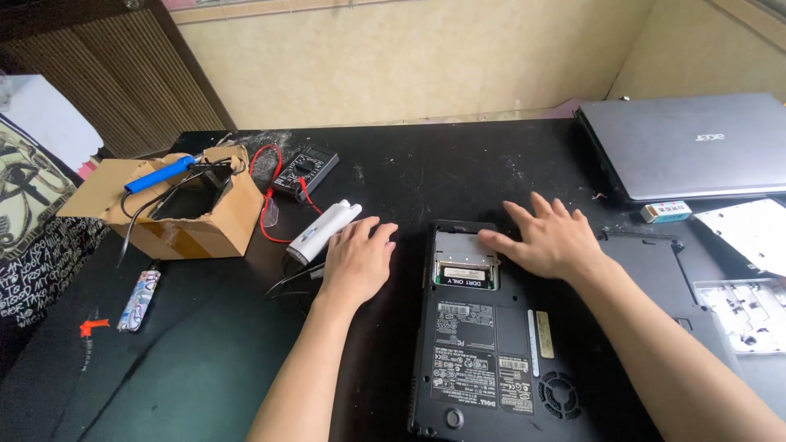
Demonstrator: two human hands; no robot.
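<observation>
An upturned black laptop (483, 344) lies on the dark counter (205, 360) at near centre, its open memory bay (465, 260) at the far end. The right hand (550, 239) rests flat on its far right edge, fingers spread, thumb touching the bay and clamping nothing. The left hand (359, 260) lies flat and empty on the counter just left of the laptop, beside a white cylindrical tool (323, 232).

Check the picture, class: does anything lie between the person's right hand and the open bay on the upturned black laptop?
Nothing visible does. The right hand rests flat on the black laptop, its thumb already at the edge of the open bay. The left hand lies on the table beside the laptop, clear of the bay.
</observation>
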